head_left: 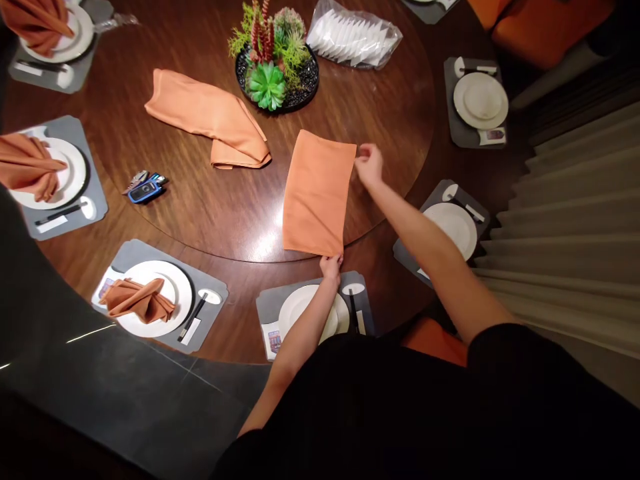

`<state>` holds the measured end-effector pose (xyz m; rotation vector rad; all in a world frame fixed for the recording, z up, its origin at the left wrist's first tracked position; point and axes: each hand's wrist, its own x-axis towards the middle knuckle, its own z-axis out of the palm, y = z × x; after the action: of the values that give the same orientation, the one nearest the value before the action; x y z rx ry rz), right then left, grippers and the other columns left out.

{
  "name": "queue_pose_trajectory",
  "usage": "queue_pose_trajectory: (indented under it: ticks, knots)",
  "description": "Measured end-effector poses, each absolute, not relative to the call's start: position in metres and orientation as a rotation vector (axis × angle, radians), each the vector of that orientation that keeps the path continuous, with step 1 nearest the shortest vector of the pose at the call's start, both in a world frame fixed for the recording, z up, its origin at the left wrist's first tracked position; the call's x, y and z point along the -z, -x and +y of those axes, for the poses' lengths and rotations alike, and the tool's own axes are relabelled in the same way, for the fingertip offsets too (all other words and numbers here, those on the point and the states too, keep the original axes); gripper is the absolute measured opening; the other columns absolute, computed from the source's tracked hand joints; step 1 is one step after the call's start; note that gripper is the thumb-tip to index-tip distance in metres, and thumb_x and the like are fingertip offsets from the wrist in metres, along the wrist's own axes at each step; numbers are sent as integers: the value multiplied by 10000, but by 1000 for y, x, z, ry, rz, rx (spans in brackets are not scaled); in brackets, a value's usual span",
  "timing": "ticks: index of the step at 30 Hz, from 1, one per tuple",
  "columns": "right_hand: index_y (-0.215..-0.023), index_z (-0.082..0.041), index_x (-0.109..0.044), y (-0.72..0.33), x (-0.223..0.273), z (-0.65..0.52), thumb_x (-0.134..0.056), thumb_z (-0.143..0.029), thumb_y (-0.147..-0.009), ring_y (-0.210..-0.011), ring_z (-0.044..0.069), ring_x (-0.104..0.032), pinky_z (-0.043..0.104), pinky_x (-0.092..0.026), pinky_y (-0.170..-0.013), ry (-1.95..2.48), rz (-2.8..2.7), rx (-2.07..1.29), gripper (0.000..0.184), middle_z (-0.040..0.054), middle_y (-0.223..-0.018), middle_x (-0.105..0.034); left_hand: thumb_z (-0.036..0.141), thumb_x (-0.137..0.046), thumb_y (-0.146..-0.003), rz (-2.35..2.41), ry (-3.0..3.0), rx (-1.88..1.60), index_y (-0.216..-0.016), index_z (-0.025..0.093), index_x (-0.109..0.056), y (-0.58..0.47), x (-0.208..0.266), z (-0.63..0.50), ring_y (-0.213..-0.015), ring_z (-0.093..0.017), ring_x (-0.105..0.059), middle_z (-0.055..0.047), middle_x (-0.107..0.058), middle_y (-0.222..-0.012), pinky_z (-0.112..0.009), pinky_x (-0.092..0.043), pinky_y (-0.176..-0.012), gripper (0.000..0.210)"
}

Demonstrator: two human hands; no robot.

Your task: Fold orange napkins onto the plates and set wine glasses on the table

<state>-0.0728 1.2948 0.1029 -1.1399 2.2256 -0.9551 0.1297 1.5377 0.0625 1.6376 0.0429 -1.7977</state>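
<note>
An orange cloth napkin (320,193), folded into a rectangle, lies on the round turntable in front of me. My left hand (331,267) pinches its near right corner at the turntable's edge. At the far right corner, my right hand (369,165) has its fingers closed on the cloth's edge. Below my left arm, a white plate (295,308) rests on a grey placemat (267,308), partly covered by that arm. Farther left on the turntable is a loose stack of orange napkins (205,113).
A planter of succulents (277,100) and a plastic bag of white items (353,37) stand farther back. Keys with a blue fob (145,190) lie at left. Place settings ring the table; those at left hold folded napkins (143,300). A curtain (575,240) hangs at right.
</note>
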Motion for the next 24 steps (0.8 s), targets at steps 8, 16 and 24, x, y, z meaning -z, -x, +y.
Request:
queue_pose_trajectory:
  ticks: [8,16,24]
  knots:
    - [-1342,-174,-705,17,-60,1547,-596,-126,-777,-1328,374,-582,561,-448,-1181,2082,1537,412,578,177,-1385,-669,281,-826,-897,-403,-1563,2228,-873,186,-709,-163,-50,1568,-856,-192,-750,-106,-781,-941,-383,-608,-934,153]
    - [-1306,-179,-723,2,-15,1585,-565,-242,-1004,-1452,371,-511,613,-358,-1271,2042,1816,209,347,217,-1459,-635,158,-660,-944,-2268,-1437,1079,-1280,223,-736,-293,-48,1520,-1331,-401,-578,-219,-655,-1462,-547,-453,-1153,351]
    - [-1336,-130,-693,-24,-17,1571,-683,-267,-976,-1462,395,-497,644,-328,-1283,2007,1864,137,385,263,-1494,-614,144,-550,-975,-2738,-1218,883,-1359,230,-696,-304,-25,1476,-1313,-414,-560,-237,-628,-1480,-551,-439,-1084,420]
